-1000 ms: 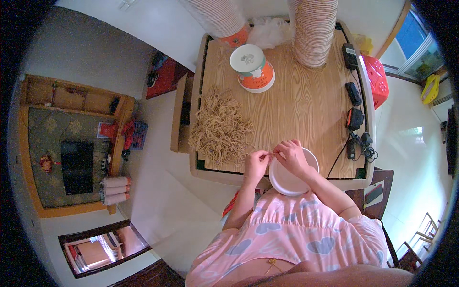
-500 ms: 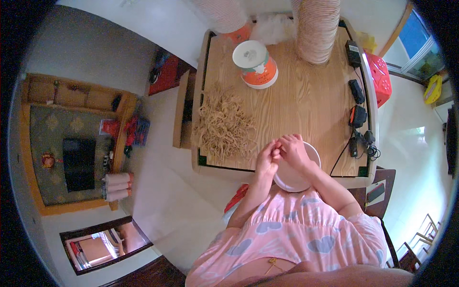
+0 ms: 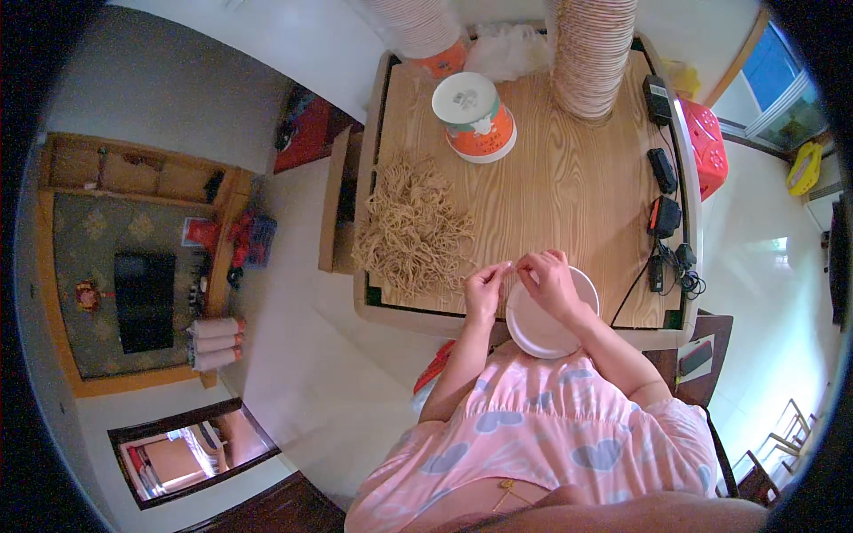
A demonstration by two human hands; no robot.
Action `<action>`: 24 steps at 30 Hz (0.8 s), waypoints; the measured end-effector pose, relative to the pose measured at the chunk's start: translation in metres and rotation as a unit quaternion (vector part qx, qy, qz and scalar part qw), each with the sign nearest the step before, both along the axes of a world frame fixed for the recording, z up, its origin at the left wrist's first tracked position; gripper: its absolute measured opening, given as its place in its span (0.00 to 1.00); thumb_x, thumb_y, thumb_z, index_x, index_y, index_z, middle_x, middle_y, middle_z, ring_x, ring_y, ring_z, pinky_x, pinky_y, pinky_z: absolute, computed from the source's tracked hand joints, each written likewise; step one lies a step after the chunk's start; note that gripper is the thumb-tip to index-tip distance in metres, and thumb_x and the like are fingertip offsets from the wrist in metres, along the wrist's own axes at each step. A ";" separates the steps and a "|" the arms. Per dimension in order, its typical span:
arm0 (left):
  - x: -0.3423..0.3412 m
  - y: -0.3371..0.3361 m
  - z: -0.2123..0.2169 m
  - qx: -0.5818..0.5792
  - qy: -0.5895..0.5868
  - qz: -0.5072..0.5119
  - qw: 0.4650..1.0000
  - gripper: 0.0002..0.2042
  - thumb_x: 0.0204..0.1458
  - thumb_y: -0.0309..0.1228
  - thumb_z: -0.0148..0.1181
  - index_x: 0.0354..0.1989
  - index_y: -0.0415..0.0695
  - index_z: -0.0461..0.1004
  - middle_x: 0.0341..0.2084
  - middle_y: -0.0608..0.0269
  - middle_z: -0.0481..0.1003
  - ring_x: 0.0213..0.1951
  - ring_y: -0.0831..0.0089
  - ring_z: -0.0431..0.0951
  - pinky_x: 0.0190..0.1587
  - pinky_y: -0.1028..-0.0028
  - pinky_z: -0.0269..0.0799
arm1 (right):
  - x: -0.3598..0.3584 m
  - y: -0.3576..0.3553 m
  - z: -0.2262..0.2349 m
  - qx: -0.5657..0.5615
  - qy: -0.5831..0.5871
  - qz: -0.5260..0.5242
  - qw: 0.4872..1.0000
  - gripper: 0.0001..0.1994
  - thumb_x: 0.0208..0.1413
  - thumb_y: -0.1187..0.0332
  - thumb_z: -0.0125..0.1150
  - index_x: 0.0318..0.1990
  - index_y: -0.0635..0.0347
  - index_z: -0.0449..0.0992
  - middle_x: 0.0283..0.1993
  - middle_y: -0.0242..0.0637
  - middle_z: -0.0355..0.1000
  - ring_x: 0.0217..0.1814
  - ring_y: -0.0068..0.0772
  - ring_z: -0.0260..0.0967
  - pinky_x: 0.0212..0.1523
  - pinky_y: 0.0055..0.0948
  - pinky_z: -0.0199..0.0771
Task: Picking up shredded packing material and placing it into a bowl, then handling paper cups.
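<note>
Over the front edge of the table, my left hand [image 3: 484, 291] and my right hand [image 3: 549, 282] are raised close together, slightly apart. Both pinch with fingertips facing each other; anything held there is too small to make out. Beneath my right hand is a round white tub [image 3: 544, 336], at the table's edge against my dress, its far part covered by that hand. To the left of my hands lies a loose heap of tan cords [image 3: 416, 229]. Farther back stands an orange and white paper tub [image 3: 480, 133], its pale round end up.
Tall stacks of white paper tubs [image 3: 591, 67] rise at the back of the wooden table [image 3: 555, 186], with a crumpled clear plastic bag [image 3: 506, 55] between. Black adapters [image 3: 662, 216] and cables line the right edge. A red plastic stool [image 3: 705, 147] stands beyond it.
My hands, bunched together before, have drawn a little apart. The left one moved left and slightly down. The white tub, cords and paper tub stay in place.
</note>
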State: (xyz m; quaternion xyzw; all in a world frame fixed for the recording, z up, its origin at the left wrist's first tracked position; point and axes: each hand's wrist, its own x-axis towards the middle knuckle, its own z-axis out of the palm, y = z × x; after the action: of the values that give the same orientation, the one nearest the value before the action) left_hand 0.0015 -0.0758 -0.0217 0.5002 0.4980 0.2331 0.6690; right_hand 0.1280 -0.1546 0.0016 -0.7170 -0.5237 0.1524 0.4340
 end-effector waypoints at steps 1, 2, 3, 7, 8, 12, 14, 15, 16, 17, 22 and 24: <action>0.000 -0.001 0.000 -0.025 -0.001 -0.001 1.000 0.06 0.50 0.31 0.59 0.34 0.45 0.78 0.21 0.76 0.73 0.16 0.89 0.61 0.17 0.86 0.53 | 0.000 0.000 0.000 0.013 0.011 -0.005 1.000 0.02 0.45 0.71 0.57 0.26 0.57 0.70 0.22 0.37 0.69 0.29 0.41 0.68 0.43 0.39 0.61; 0.000 -0.003 -0.001 -0.025 -0.001 0.000 1.000 0.06 0.50 0.31 0.59 0.34 0.45 0.78 0.21 0.76 0.73 0.16 0.89 0.61 0.17 0.86 0.53 | 0.000 0.000 -0.001 0.013 0.011 -0.005 1.000 0.02 0.45 0.71 0.57 0.26 0.57 0.70 0.22 0.37 0.69 0.29 0.41 0.68 0.43 0.39 0.61; 0.001 -0.004 -0.002 -0.039 -0.018 0.013 0.999 0.06 0.50 0.31 0.59 0.33 0.45 0.78 0.20 0.76 0.73 0.16 0.89 0.60 0.16 0.86 0.52 | 0.000 0.000 -0.002 0.014 0.014 0.006 1.000 0.03 0.45 0.71 0.57 0.26 0.57 0.70 0.23 0.38 0.69 0.29 0.41 0.68 0.43 0.39 0.61; 0.001 -0.002 -0.002 -0.122 -0.067 0.055 0.989 0.05 0.49 0.30 0.60 0.33 0.46 0.78 0.18 0.75 0.72 0.15 0.89 0.61 0.15 0.86 0.52 | -0.001 0.000 -0.004 -0.007 -0.030 0.024 0.999 0.03 0.44 0.71 0.58 0.26 0.57 0.70 0.24 0.38 0.69 0.31 0.41 0.68 0.42 0.39 0.61; 0.001 -0.002 -0.005 -0.123 -0.067 0.055 0.989 0.05 0.49 0.30 0.60 0.33 0.46 0.78 0.18 0.75 0.72 0.15 0.89 0.61 0.15 0.86 0.52 | 0.000 0.000 -0.004 -0.008 -0.030 0.023 0.999 0.03 0.44 0.71 0.58 0.26 0.57 0.70 0.24 0.38 0.69 0.31 0.41 0.68 0.42 0.39 0.61; 0.002 -0.002 -0.013 -0.120 -0.117 0.090 0.982 0.08 0.46 0.26 0.61 0.35 0.44 0.74 0.22 0.71 0.72 0.19 0.87 0.65 0.18 0.86 0.58 | 0.000 0.001 0.000 -0.005 -0.023 0.028 0.999 0.04 0.44 0.70 0.58 0.26 0.58 0.69 0.24 0.38 0.68 0.31 0.40 0.67 0.43 0.38 0.61; 0.001 -0.002 -0.016 -0.103 -0.134 0.095 0.981 0.10 0.45 0.24 0.62 0.37 0.44 0.72 0.24 0.70 0.73 0.20 0.86 0.67 0.19 0.87 0.59 | 0.001 0.001 0.001 -0.009 -0.015 0.027 0.999 0.05 0.44 0.70 0.59 0.26 0.58 0.69 0.24 0.38 0.68 0.31 0.40 0.67 0.43 0.38 0.61; -0.001 -0.001 -0.019 -0.098 -0.141 0.081 0.982 0.10 0.46 0.23 0.61 0.37 0.43 0.71 0.26 0.69 0.73 0.23 0.84 0.69 0.22 0.86 0.61 | 0.000 0.001 0.002 -0.008 -0.011 0.028 1.000 0.05 0.44 0.70 0.59 0.26 0.58 0.69 0.24 0.38 0.69 0.30 0.40 0.67 0.43 0.38 0.61; -0.003 0.000 -0.022 -0.094 -0.147 0.067 0.982 0.11 0.46 0.23 0.61 0.38 0.43 0.69 0.27 0.68 0.73 0.25 0.83 0.70 0.24 0.86 0.63 | 0.000 0.001 0.003 -0.007 -0.007 0.030 1.000 0.05 0.44 0.70 0.59 0.25 0.58 0.69 0.24 0.38 0.69 0.30 0.40 0.67 0.42 0.39 0.61; -0.005 0.001 -0.025 -0.094 -0.147 0.067 0.982 0.11 0.46 0.23 0.61 0.38 0.43 0.69 0.27 0.68 0.73 0.25 0.83 0.70 0.24 0.86 0.63 | 0.000 0.001 0.003 -0.006 -0.007 0.030 1.000 0.05 0.44 0.70 0.59 0.25 0.58 0.69 0.24 0.38 0.69 0.30 0.40 0.67 0.42 0.39 0.61; -0.002 0.001 -0.015 -0.100 -0.144 0.045 0.983 0.09 0.46 0.22 0.60 0.37 0.42 0.71 0.28 0.67 0.74 0.28 0.82 0.71 0.30 0.84 0.66 | 0.001 0.002 0.001 -0.023 -0.008 0.025 0.999 0.05 0.44 0.70 0.58 0.25 0.58 0.69 0.24 0.39 0.69 0.30 0.41 0.68 0.42 0.39 0.62; -0.004 0.002 -0.019 -0.104 -0.136 0.039 0.984 0.08 0.46 0.23 0.60 0.36 0.42 0.72 0.28 0.67 0.74 0.28 0.81 0.72 0.31 0.83 0.67 | 0.000 0.002 0.001 -0.019 -0.008 0.025 0.999 0.05 0.45 0.70 0.58 0.25 0.58 0.69 0.24 0.39 0.69 0.30 0.41 0.68 0.42 0.39 0.62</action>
State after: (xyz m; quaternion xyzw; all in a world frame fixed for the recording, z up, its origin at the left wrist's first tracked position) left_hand -0.0025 -0.0737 -0.0409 0.3715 0.4436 0.2718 0.7690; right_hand 0.1284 -0.1525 0.0023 -0.7132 -0.5418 0.1675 0.4119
